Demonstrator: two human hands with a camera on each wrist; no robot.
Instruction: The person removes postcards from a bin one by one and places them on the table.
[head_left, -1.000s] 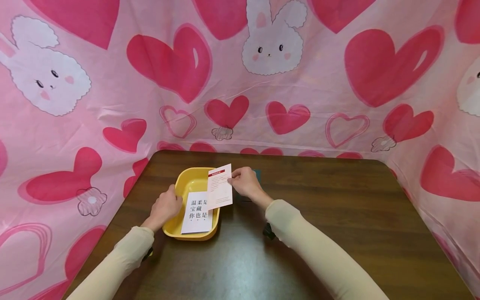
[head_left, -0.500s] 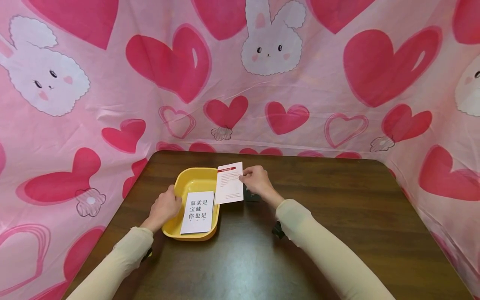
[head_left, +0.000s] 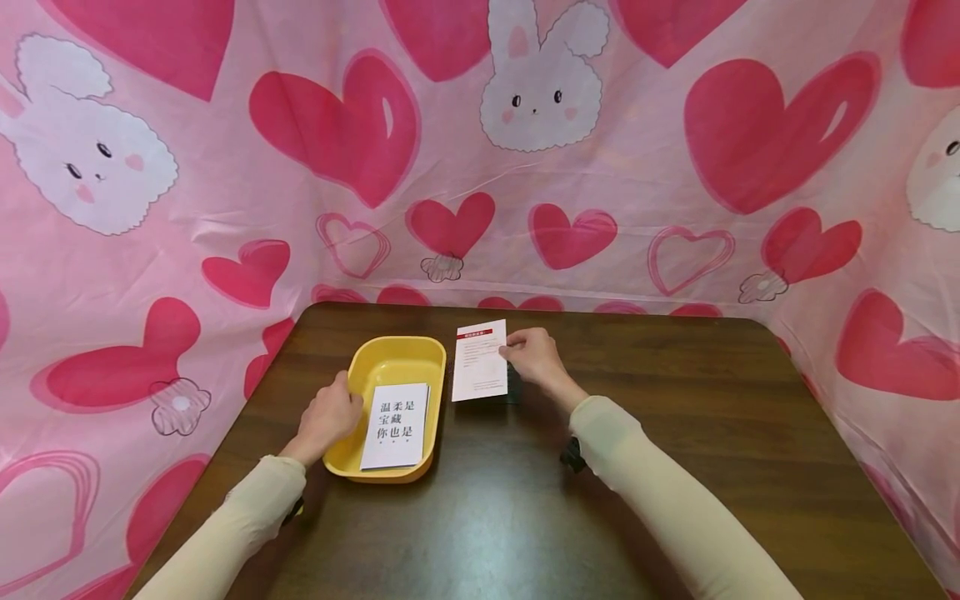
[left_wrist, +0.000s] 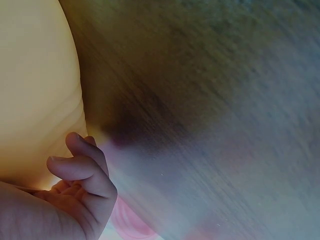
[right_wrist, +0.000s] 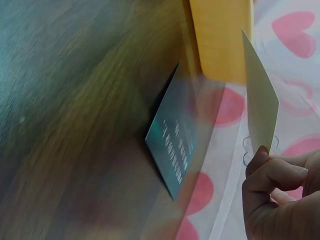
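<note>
Tray [head_left: 393, 368], yellow: on bench [head_left: 697, 417]; left grip [head_left: 328, 414] closed round its left rim. Card stack [head_left: 394, 427]: inside tray, near end. Printed card [head_left: 478, 364]: raised, right of tray; side edge pinched in right grip [head_left: 536, 356], fingertips together. Dark card [right_wrist: 172, 145]: on bench, right of tray. Risks, judged: one-edge pinch may let printed card swivel or slip; low hand may nudge dark card; left tug may slide stack.

The surface [head_left: 675, 400] is dark brown with a wood grain, rounded far corners and a pale sheen toward its near side. A yellow tray [head_left: 392, 362] rests on its left part; to the right of the tray lies a dark green card [right_wrist: 172, 145] with white lettering.
</note>
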